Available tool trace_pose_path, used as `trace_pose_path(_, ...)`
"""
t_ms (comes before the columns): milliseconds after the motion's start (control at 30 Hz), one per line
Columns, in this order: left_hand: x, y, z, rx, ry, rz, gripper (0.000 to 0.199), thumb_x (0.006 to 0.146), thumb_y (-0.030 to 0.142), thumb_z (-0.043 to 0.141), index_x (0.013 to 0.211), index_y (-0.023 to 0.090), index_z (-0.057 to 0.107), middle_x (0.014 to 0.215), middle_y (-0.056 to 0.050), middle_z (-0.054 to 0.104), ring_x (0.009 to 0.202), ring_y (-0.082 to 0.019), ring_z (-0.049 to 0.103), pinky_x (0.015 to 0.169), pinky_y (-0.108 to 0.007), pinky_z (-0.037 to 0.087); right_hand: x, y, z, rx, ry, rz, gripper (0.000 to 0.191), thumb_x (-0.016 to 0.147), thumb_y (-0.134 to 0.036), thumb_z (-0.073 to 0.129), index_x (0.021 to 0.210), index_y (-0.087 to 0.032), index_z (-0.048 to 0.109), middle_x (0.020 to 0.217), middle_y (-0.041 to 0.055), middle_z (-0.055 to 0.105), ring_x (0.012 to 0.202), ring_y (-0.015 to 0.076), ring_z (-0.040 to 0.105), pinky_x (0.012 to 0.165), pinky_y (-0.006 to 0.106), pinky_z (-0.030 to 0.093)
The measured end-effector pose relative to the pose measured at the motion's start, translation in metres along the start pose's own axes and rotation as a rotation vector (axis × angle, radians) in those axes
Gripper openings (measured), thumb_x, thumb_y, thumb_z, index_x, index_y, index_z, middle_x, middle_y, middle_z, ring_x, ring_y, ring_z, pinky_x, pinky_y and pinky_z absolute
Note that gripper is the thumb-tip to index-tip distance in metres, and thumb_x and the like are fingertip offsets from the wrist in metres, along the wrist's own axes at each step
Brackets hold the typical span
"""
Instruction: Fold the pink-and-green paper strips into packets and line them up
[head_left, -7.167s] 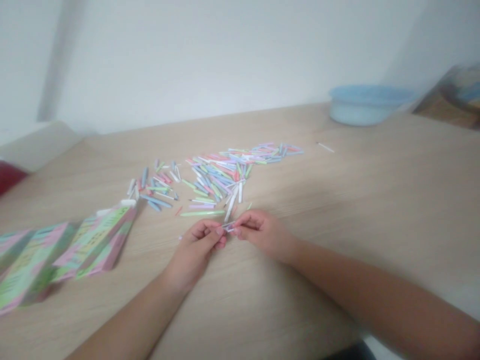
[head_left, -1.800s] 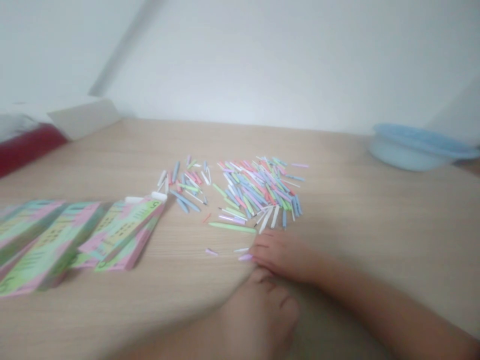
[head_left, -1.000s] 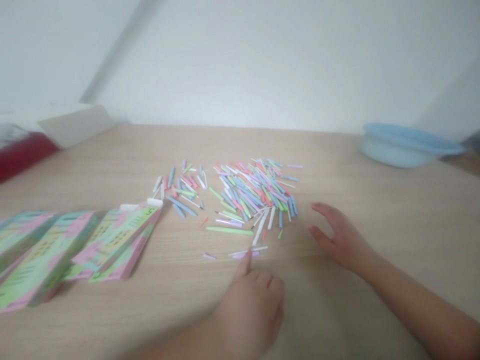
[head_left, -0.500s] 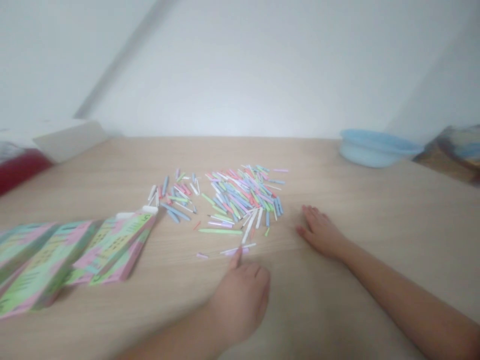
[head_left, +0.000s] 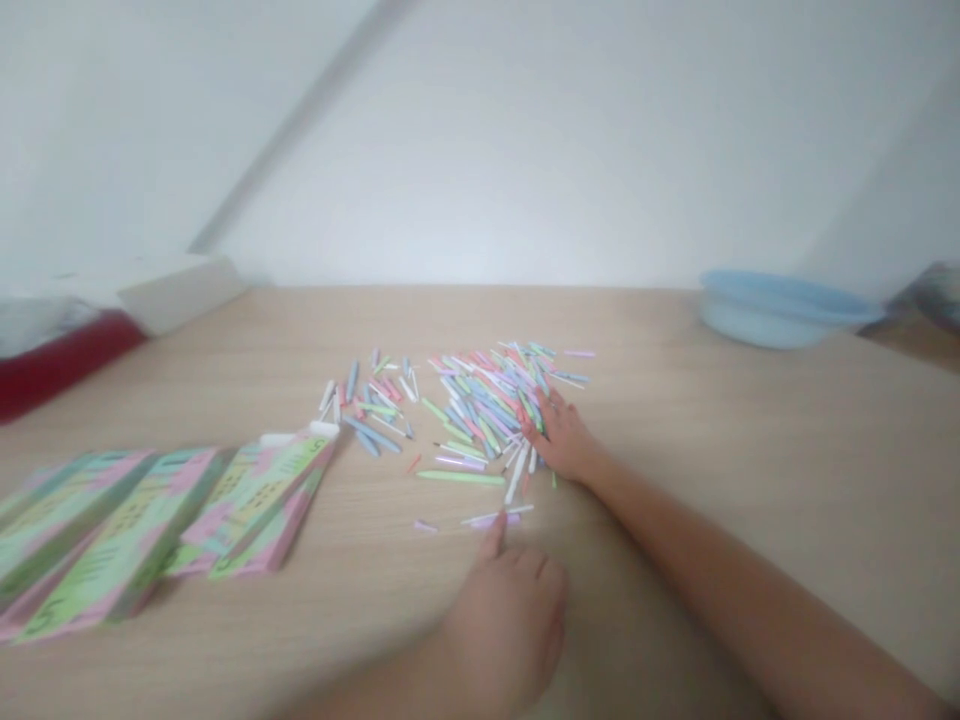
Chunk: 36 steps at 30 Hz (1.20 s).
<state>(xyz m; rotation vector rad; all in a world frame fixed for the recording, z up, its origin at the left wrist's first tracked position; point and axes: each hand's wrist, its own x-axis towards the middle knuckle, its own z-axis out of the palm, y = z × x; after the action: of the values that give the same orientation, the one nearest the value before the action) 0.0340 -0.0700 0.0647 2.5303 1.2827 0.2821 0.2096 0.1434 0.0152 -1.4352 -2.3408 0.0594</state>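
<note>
Resting an extended index fingertip point(head_left: 495, 530) on a thin lilac paper stick point(head_left: 496, 521), the curled left hand point(head_left: 508, 622) holds the pale wooden bench's point(head_left: 675, 420) near edge of the scatter, as the open right hand point(head_left: 564, 438) has moved onto a heap of pastel rolled-paper sticks point(head_left: 472, 405), gripping nothing visible; a pale blue plastic basin point(head_left: 776, 315) sits beyond.

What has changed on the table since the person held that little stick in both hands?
The hands have parted and no longer hold it together. The right hand has moved forward onto the pile of pastel paper sticks. The left hand has come down, its index finger at a white stick. The blue basin and pink-green booklets stayed put.
</note>
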Motion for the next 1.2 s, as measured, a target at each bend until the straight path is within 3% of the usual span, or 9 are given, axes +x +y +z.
trace_pose_path(133,0.002,0.001,-0.002,0.009,-0.026,0.001,0.019,0.096,0.022,0.046,0.096,0.02,0.065,0.09,-0.002,0.068,0.092,-0.021,0.068,0.125,-0.058,0.02,0.01,-0.003,0.002,0.094,0.068,-0.058,0.08,0.103,-0.058,0.039,0.164,-0.011,0.015,0.171,0.0242,0.006,0.158,0.0383,0.011,0.124,0.06,0.024)
trace_pose_path(300,0.002,0.001,0.002,0.022,-0.014,0.005,0.02,0.097,0.023,0.045,0.096,0.02,0.065,0.09,-0.003,0.068,0.093,-0.021,0.067,0.125,-0.059,0.019,0.009,-0.002,0.002,0.215,0.144,-0.088,0.082,0.102,-0.056,0.046,0.165,-0.016,0.011,0.172,0.0188,0.01,0.159,0.0328,0.009,0.126,0.055,0.022)
trace_pose_path(533,0.007,-0.005,0.013,0.051,-0.04,0.033,0.016,0.097,0.027,0.052,0.098,0.02,0.065,0.093,-0.003,0.069,0.093,-0.022,0.067,0.123,-0.063,0.022,0.006,-0.004,-0.002,0.315,0.138,-0.019,0.085,0.102,-0.058,0.045,0.166,-0.021,0.003,0.169,0.0185,0.023,0.154,0.0322,0.029,0.124,0.055,0.029)
trace_pose_path(800,0.004,-0.004,0.012,0.042,-0.008,0.042,0.011,0.096,0.026,0.054,0.097,0.02,0.063,0.093,-0.003,0.067,0.095,-0.021,0.065,0.124,-0.061,0.017,0.006,0.0,-0.004,0.2,0.107,-0.01,0.062,0.103,-0.051,0.043,0.153,-0.014,0.04,0.15,0.022,0.052,0.14,0.0326,0.049,0.117,0.053,0.039)
trace_pose_path(1200,0.001,-0.003,0.008,0.098,-0.03,0.059,0.012,0.096,0.025,0.052,0.097,0.02,0.063,0.091,-0.003,0.067,0.091,-0.021,0.065,0.124,-0.063,0.015,0.008,0.0,-0.007,0.141,0.119,-0.003,0.042,0.103,-0.038,0.043,0.135,-0.013,0.055,0.133,0.0187,0.062,0.125,0.0311,0.057,0.109,0.047,0.043)
